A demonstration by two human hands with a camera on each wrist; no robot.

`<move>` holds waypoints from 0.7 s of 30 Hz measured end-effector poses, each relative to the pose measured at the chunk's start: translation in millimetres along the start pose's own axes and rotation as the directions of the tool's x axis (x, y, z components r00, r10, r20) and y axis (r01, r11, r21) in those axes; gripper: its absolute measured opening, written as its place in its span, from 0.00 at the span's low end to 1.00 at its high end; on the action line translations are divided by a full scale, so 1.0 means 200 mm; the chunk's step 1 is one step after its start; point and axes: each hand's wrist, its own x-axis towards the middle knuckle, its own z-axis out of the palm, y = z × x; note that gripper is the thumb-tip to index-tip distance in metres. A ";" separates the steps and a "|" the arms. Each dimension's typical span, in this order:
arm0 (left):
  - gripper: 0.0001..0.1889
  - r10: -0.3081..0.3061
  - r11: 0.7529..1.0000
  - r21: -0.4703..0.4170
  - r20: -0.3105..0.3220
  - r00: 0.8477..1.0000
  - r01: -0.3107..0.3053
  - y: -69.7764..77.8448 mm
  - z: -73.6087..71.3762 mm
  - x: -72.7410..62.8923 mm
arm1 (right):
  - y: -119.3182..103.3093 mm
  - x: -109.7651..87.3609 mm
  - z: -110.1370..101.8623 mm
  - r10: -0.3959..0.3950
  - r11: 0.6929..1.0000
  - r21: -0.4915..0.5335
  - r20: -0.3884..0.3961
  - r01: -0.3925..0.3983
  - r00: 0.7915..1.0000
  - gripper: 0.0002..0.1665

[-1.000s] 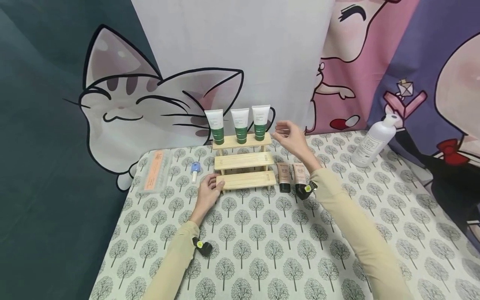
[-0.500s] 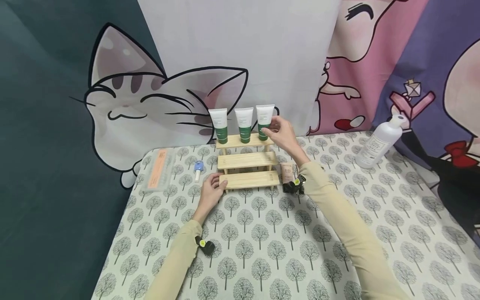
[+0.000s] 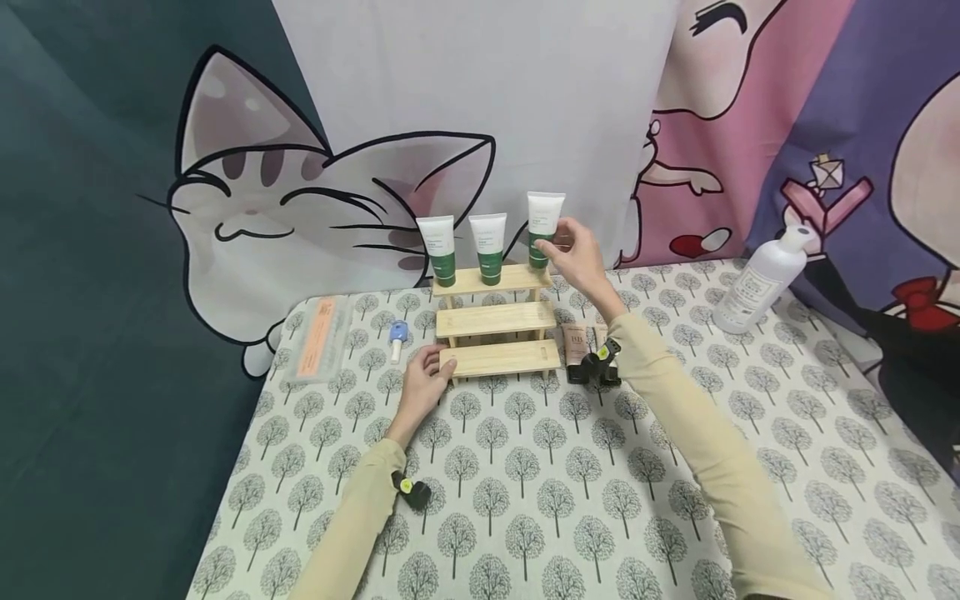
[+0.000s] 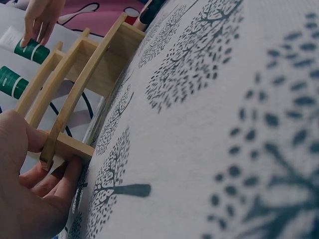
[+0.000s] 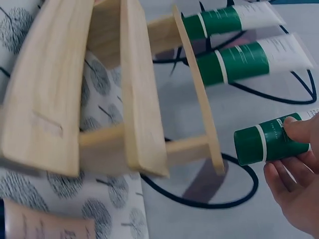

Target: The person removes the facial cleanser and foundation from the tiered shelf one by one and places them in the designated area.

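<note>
A three-tier wooden stand (image 3: 495, 318) is on the patterned tablecloth. My left hand (image 3: 423, 385) grips the left end of its lowest step, thumb on top and fingers below, as the left wrist view shows. With my right hand (image 3: 579, 254) I pinch a green and white squeeze tube (image 5: 271, 140) between thumb and fingers. It is raised just off the right end of the top step, cap down; the right wrist view shows a gap beneath it. Two matching tubes, the left one (image 3: 441, 250) and the middle one (image 3: 489, 248), stand upright on the top step.
Two beige BB cream tubes lie right of the stand, the nearer one (image 3: 576, 346) partly behind my wrist camera. A blue and white small item (image 3: 397, 337) and a clear case with an orange label (image 3: 318, 340) lie left. A white pump bottle (image 3: 761, 283) is at far right.
My right hand has come in from the right, taken hold of the rightmost green and white tube, and lifted it up and slightly right. The left hand keeps its grip on the stand.
</note>
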 end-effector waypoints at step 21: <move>0.23 -0.030 0.999 -0.031 0.009 1.000 0.030 0.01 0.00 0.01 | 0.34 0.03 -0.14 0.195 0.967 -0.170 0.005 -0.192 0.981 0.28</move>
